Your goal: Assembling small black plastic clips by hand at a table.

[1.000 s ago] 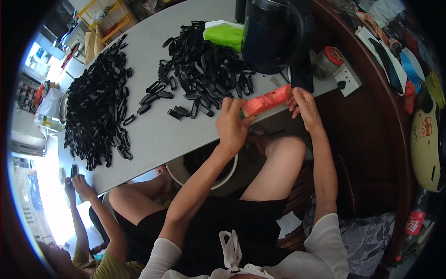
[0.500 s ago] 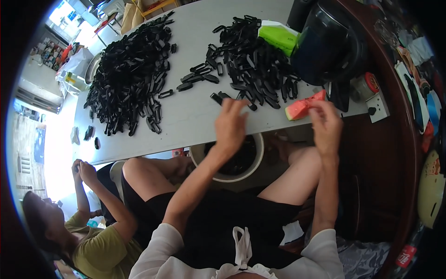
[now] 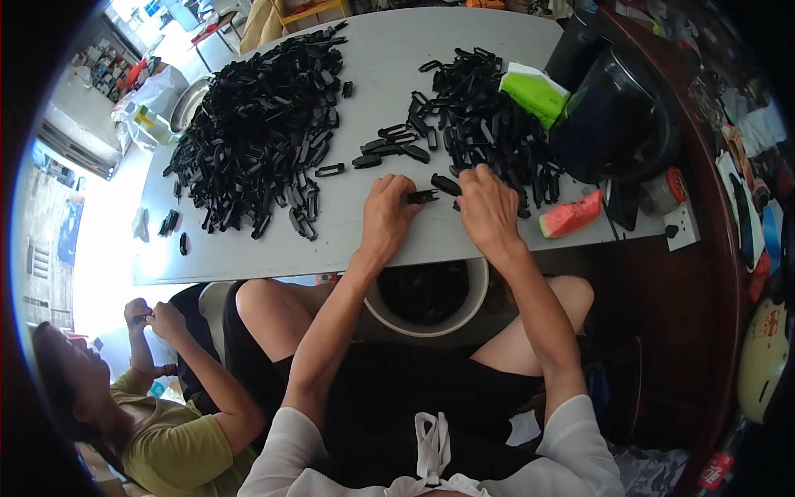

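Observation:
Over the table's near edge, my left hand (image 3: 387, 217) is closed on a black forked plastic piece (image 3: 422, 197) whose prongs point right. Beside it, my right hand (image 3: 490, 214) has its fingers bent around the end of a dark, elongated plastic piece (image 3: 445, 184); its fingertips are partly hidden. The two pieces are close together but apart. A pile of small black plastic pieces (image 3: 480, 116) spreads just beyond my right hand. To the right of that hand, a red watermelon slice (image 3: 571, 215) lies on the table.
A larger black pile (image 3: 257, 132) covers the left of the grey table (image 3: 364, 74). A green-and-white packet (image 3: 534, 93), a dark kettle (image 3: 609, 116) and a lidded jar (image 3: 665, 192) stand right. Below the edge is a white bucket (image 3: 479, 308). A co-worker (image 3: 178, 422) sits left, hands raised.
My right hand has let go of the watermelon slice and moved left to the black pieces. My left hand has closed on a black forked piece. The whole view has shifted slightly.

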A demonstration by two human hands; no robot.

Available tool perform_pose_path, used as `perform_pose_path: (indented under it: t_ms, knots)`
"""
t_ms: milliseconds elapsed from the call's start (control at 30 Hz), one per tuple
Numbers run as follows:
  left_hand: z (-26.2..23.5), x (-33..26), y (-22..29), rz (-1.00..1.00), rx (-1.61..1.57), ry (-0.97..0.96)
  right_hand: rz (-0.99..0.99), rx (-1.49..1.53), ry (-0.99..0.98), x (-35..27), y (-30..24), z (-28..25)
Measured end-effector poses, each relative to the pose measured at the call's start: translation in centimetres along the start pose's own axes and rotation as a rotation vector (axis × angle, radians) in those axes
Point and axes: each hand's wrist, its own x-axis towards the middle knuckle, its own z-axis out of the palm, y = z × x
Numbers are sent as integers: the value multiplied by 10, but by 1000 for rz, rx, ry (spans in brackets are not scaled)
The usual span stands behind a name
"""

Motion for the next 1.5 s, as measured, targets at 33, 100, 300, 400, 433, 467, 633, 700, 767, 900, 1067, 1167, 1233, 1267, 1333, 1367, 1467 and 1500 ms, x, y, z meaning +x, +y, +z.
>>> perform_pose_path:
  t_ms: [33,100,300,400,433,467,633,700,767,900,1067,1167,1233,1267,1333,1367,1467,1500]
  knots:
    - [-4,-3,-1,-8,-1,2,57,-66,23,-3,-1,2]
    - [-14,-7,1,-233,-393,16,115,-70,-1,-4,3,2]
    - [-53,-11,7,-421,-942,-15,181,-97,-74,-8,12,-5]
    - [-61,-15,-17,-413,-996,-117,213,-23,-42,-7,12,-2]
    - [-62,-16,-21,-372,-1047,-151,220,-25,-40,-6,12,-2]
    - [-62,-17,-24,-416,-1122,-149,225,20,2,-5,12,-2]
    - [-58,-27,-29,-452,-1257,-168,251,699,36,6,9,-6]
    - [-58,-24,-20,-554,-1407,-232,344,1220,-47,6,7,-2]
    - [-55,-25,-20,-601,-1381,-220,297,1335,-120,7,-2,-1]
    - [-52,-33,-30,-591,-1494,-279,263,1563,-431,4,-26,7]
    - [-47,-29,-26,-457,-1426,-127,226,1656,-531,1,-33,4]
    - [-50,-27,-24,-510,-1501,-205,197,1638,-506,4,-22,13]
    - [-47,-28,-28,-508,-1538,-234,242,1600,-540,5,-19,10]
    - [-49,-27,-28,-482,-1561,-258,304,1621,-559,5,-21,9]
    - [-43,-33,-22,-555,-1561,-206,334,1561,-667,-2,-19,10]
    - [-42,-36,-22,-560,-1559,-214,395,1577,-686,-5,-21,11]
    - [-46,-41,-16,-607,-1402,-250,351,1416,-477,-15,-35,23]
    - [-47,-40,-10,-626,-1312,-253,207,1242,-381,-17,-36,29]
